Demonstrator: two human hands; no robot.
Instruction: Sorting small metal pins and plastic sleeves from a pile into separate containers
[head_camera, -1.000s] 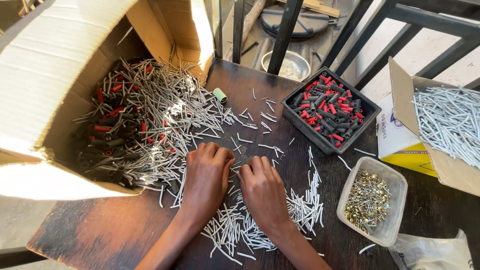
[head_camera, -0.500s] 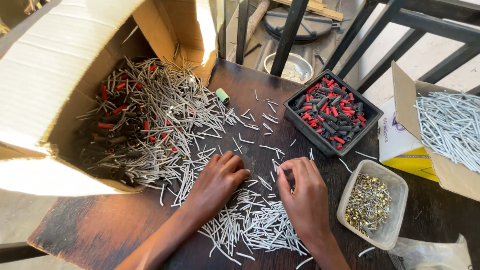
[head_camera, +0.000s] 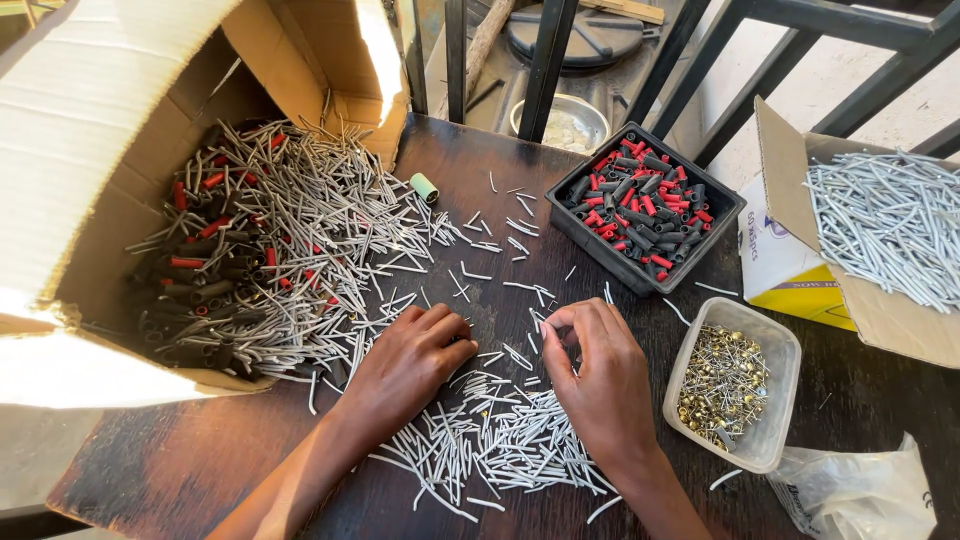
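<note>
Dark wooden worktop (head_camera: 200, 460) carries a tipped cardboard box (head_camera: 110, 180) spilling grey tubes, a black tray (head_camera: 645, 205) of red and black sleeves, and a clear tub (head_camera: 735, 385) of brass pins. Loose grey tubes (head_camera: 500, 445) lie heaped between both hands. Left hand (head_camera: 405, 370) rests curled, knuckles down, on them; whether it holds any is unclear. Right hand (head_camera: 595, 380) pinches one tube at its fingertips.
</note>
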